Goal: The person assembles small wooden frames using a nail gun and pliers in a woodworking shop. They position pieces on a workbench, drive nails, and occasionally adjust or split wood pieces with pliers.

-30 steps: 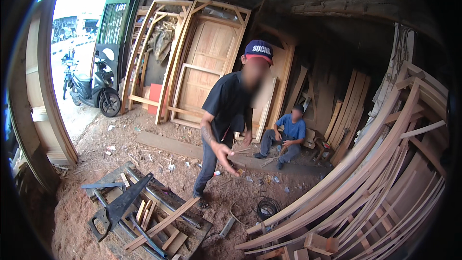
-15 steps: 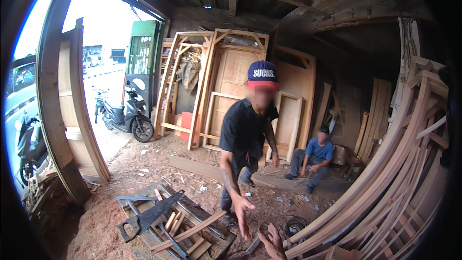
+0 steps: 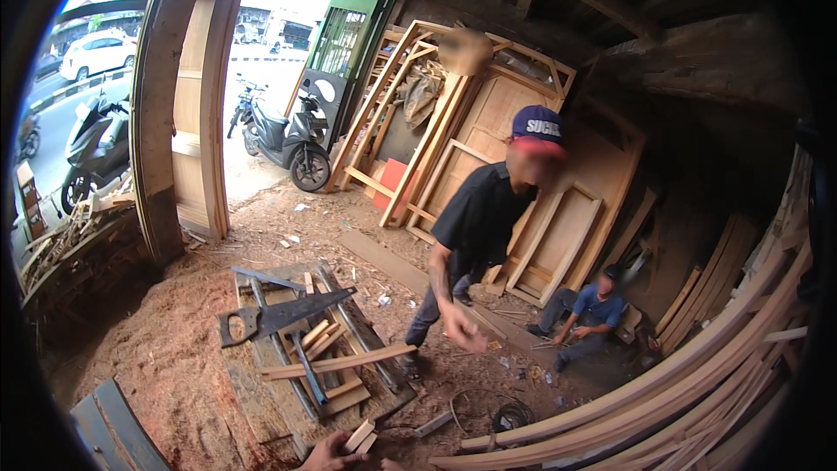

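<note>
At the bottom edge my left hand is closed around two short pale wood pieces, whose ends stick up past the fingers. Only a sliver of my right hand shows beside it, its fingers cut off by the frame. Just ahead lies a low wooden board bearing a handsaw with a dark blade, dark metal tubes and several wood offcuts. A long wood strip crosses the offcuts. Beyond the board a co-worker in a dark shirt leans forward, one hand held out, apart from mine.
Long curved timber strips are stacked along the right. A coiled cable and a flat bar lie on the sawdust-covered floor. Another person in blue sits farther back. Wooden frames lean behind; a motorbike stands left.
My view has tilted and swung left. My right hand, near the co-worker's hand before, has dropped to the lower edge. My left hand with the wood pieces has come into view. The co-worker's hand has drawn up.
</note>
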`<move>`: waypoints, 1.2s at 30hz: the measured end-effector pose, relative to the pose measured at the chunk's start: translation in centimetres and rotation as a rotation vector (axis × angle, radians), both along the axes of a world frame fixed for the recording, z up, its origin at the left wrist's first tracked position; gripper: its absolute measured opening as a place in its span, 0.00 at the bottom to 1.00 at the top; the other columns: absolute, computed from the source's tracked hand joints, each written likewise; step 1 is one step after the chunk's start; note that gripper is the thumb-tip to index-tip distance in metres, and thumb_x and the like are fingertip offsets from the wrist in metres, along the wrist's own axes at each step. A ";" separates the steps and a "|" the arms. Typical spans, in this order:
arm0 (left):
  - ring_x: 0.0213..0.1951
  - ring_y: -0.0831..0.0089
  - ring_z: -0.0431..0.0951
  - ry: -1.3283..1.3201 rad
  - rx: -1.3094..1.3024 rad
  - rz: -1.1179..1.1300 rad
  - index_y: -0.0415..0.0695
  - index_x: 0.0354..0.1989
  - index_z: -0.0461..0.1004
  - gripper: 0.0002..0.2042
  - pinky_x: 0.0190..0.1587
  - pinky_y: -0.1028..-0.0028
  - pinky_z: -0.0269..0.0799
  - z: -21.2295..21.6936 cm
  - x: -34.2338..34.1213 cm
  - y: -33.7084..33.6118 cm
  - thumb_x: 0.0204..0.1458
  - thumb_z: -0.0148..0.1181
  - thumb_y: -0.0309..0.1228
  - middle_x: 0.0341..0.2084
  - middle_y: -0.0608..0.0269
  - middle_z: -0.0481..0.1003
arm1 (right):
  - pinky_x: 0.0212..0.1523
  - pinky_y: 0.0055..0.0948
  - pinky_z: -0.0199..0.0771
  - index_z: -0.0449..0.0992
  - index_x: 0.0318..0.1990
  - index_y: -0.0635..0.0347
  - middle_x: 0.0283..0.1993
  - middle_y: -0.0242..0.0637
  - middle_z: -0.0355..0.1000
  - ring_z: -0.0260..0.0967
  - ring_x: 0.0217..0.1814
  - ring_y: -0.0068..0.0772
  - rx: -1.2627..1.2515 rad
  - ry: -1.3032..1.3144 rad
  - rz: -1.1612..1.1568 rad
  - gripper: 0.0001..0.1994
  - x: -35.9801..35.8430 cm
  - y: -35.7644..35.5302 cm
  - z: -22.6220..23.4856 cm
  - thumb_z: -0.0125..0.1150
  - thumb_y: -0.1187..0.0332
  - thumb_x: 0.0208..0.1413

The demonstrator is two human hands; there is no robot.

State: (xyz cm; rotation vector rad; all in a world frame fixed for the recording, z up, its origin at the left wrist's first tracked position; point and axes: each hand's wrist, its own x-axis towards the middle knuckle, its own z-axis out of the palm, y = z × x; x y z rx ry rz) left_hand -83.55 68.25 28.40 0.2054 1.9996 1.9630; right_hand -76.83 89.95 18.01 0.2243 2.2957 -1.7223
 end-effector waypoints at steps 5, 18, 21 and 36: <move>0.27 0.83 0.69 -0.159 0.279 -0.017 0.44 0.48 0.70 0.22 0.28 0.80 0.64 1.8 8.4 6.8 0.50 0.75 0.37 0.29 0.71 0.72 | 0.60 0.36 0.72 0.66 0.64 0.67 0.60 0.48 0.71 0.70 0.61 0.42 -0.262 -0.220 -0.136 0.27 20.6 0.0 -2.8 0.64 0.65 0.60; 0.41 0.76 0.75 -0.598 0.465 -0.090 0.44 0.52 0.70 0.21 0.45 0.71 0.73 0.5 39.7 13.2 0.53 0.72 0.35 0.37 0.67 0.76 | 0.53 0.33 0.75 0.74 0.58 0.64 0.51 0.38 0.75 0.74 0.51 0.31 0.145 0.267 -0.355 0.18 43.0 3.9 12.3 0.60 0.65 0.63; 0.39 0.76 0.75 -0.507 0.595 0.021 0.43 0.51 0.70 0.16 0.41 0.72 0.74 0.6 39.8 12.4 0.58 0.66 0.33 0.36 0.67 0.74 | 0.44 0.26 0.77 0.74 0.52 0.63 0.38 0.33 0.76 0.75 0.38 0.22 -0.145 0.187 -0.390 0.14 41.8 1.0 13.1 0.63 0.69 0.60; 0.56 0.58 0.74 -0.554 0.971 0.124 0.44 0.64 0.61 0.19 0.60 0.55 0.71 1.1 27.3 3.9 0.68 0.46 0.36 0.57 0.51 0.71 | 0.38 0.27 0.78 0.71 0.57 0.69 0.47 0.44 0.77 0.76 0.38 0.27 -0.102 0.447 -0.379 0.18 27.1 -6.3 13.7 0.60 0.68 0.64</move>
